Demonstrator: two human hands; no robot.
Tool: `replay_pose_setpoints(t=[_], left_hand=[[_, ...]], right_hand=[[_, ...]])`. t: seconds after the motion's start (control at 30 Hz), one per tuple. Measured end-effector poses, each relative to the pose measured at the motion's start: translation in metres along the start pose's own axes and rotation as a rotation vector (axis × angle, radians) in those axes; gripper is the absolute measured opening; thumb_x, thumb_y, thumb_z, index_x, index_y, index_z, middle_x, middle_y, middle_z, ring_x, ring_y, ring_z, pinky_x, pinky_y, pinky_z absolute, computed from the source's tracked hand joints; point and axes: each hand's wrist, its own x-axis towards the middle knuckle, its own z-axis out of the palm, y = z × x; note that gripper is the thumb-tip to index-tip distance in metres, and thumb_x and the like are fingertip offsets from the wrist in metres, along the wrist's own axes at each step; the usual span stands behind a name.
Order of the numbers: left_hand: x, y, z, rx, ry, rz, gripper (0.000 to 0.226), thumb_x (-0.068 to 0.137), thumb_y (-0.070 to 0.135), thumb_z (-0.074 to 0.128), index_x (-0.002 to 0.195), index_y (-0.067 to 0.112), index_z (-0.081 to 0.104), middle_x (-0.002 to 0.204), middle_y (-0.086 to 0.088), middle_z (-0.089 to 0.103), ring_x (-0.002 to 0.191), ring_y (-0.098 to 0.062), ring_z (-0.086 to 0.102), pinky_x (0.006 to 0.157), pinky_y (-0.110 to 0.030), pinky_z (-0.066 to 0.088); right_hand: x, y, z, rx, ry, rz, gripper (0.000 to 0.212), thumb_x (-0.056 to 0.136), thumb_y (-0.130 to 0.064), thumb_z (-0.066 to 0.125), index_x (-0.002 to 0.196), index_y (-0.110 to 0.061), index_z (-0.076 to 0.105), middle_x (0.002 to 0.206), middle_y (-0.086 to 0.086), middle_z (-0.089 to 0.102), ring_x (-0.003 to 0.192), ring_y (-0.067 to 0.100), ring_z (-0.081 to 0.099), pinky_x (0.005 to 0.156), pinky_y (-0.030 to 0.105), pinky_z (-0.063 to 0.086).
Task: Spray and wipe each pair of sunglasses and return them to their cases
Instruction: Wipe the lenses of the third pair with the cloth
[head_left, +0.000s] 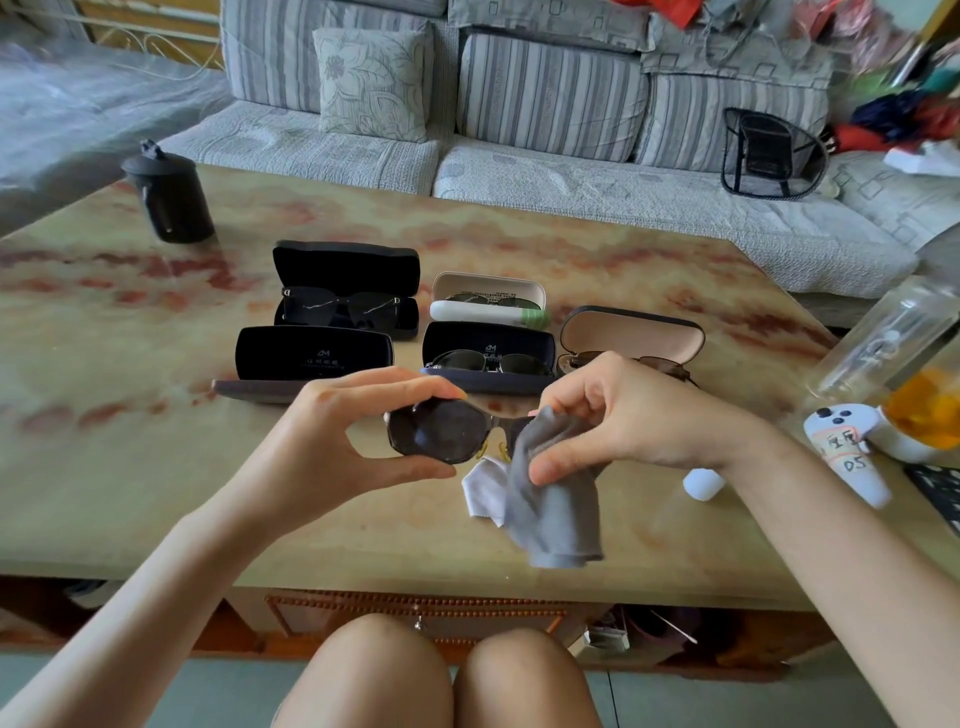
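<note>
Here: left hand (332, 441) pinches the sunglasses (436, 436) by one lens rim, above the surface (156, 467). Right hand (623, 415) pinches a grey cloth (556, 493) over the other lens, hiding it. White cloth (485, 491) lies beneath. Front-left case (311, 358) open, partly blocked by the left hand. Black jug (169, 197) far left.

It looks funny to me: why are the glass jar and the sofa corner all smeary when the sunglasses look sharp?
Head view: the wide lens probably stretches and smears its edges, blurring the glass jar and the colourful pile on the sofa; its middle is sharp, so the sunglasses and grey cloth show clearly.
</note>
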Motion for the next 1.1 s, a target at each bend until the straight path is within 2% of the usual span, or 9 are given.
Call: replay_pose_setpoints(t=[0.1,0.17,0.23,0.37,0.53,0.67,0.83,0.93,1.1], left_hand=[[0.003,0.004,0.004,-0.005,-0.039,0.034,0.049,0.074,0.042,0.078,0.116,0.02,0.068,0.11,0.01,0.067,0.101,-0.012,0.064,0.084,-0.028,0.051],[0.004,0.004,0.004,-0.003,-0.047,0.036,0.05,0.075,0.042,0.076,0.118,0.018,0.067,0.112,0.008,0.067,0.103,-0.011,0.064,0.086,-0.027,0.051],[0.003,0.004,0.002,-0.008,-0.036,0.029,0.051,0.074,0.042,0.077,0.118,0.019,0.067,0.114,0.009,0.066,0.105,-0.008,0.063,0.089,-0.023,0.05],[0.001,0.003,0.001,0.001,-0.022,0.027,0.052,0.073,0.042,0.078,0.118,0.019,0.066,0.114,0.01,0.066,0.106,-0.007,0.063,0.09,-0.023,0.049],[0.002,0.004,0.004,-0.015,-0.019,0.022,0.051,0.072,0.043,0.077,0.117,0.019,0.067,0.111,0.011,0.067,0.102,-0.01,0.064,0.086,-0.025,0.05],[0.004,0.005,0.005,-0.005,-0.008,0.023,0.048,0.071,0.039,0.079,0.114,0.022,0.067,0.109,0.014,0.066,0.099,-0.006,0.062,0.084,-0.016,0.047],[0.002,0.005,0.004,0.012,-0.021,0.04,0.048,0.075,0.043,0.073,0.116,0.02,0.066,0.109,0.015,0.065,0.099,-0.007,0.062,0.084,-0.02,0.05],[0.002,0.005,0.004,0.013,-0.024,0.038,0.048,0.075,0.043,0.072,0.116,0.019,0.067,0.109,0.013,0.065,0.099,-0.007,0.062,0.084,-0.018,0.049],[0.003,0.006,0.001,0.021,-0.015,0.031,0.05,0.071,0.041,0.079,0.115,0.02,0.067,0.11,0.016,0.064,0.1,-0.004,0.062,0.087,-0.015,0.047]], right_hand=[[0.006,-0.006,0.008,-0.034,0.026,-0.016,0.021,0.076,-0.039,0.071,0.063,-0.023,0.071,0.059,-0.001,0.062,0.058,0.005,0.05,0.054,0.017,0.038],[0.01,-0.006,0.009,-0.093,0.04,-0.028,0.039,0.08,-0.049,0.066,0.078,-0.012,0.075,0.073,0.022,0.067,0.065,0.014,0.053,0.06,0.027,0.041],[0.01,-0.005,0.009,-0.097,0.046,-0.012,0.053,0.084,-0.051,0.06,0.088,0.001,0.071,0.083,0.029,0.066,0.067,0.017,0.054,0.061,0.028,0.042],[0.006,-0.002,0.004,-0.043,0.018,0.036,0.047,0.092,-0.042,0.056,0.101,0.002,0.07,0.087,0.02,0.072,0.074,0.016,0.064,0.064,0.023,0.05],[0.0,0.005,-0.004,-0.003,0.032,0.046,0.041,0.09,-0.032,0.059,0.1,0.007,0.066,0.086,0.026,0.068,0.077,0.02,0.061,0.067,0.027,0.05],[-0.003,0.0,-0.001,-0.043,0.038,0.036,0.006,0.086,-0.015,0.072,0.083,-0.01,0.071,0.076,0.001,0.068,0.071,0.008,0.06,0.064,0.017,0.046],[0.001,0.001,0.007,-0.14,0.074,0.005,0.012,0.085,-0.013,0.073,0.075,-0.009,0.067,0.069,0.0,0.063,0.066,0.008,0.054,0.065,0.025,0.042],[0.001,-0.002,0.008,-0.078,0.083,-0.012,0.024,0.089,-0.015,0.068,0.065,-0.021,0.068,0.059,-0.011,0.06,0.058,0.001,0.052,0.059,0.015,0.04],[0.002,0.006,0.003,-0.009,0.062,-0.004,0.028,0.094,-0.025,0.059,0.092,0.001,0.071,0.088,0.017,0.073,0.082,0.018,0.064,0.075,0.033,0.049]])
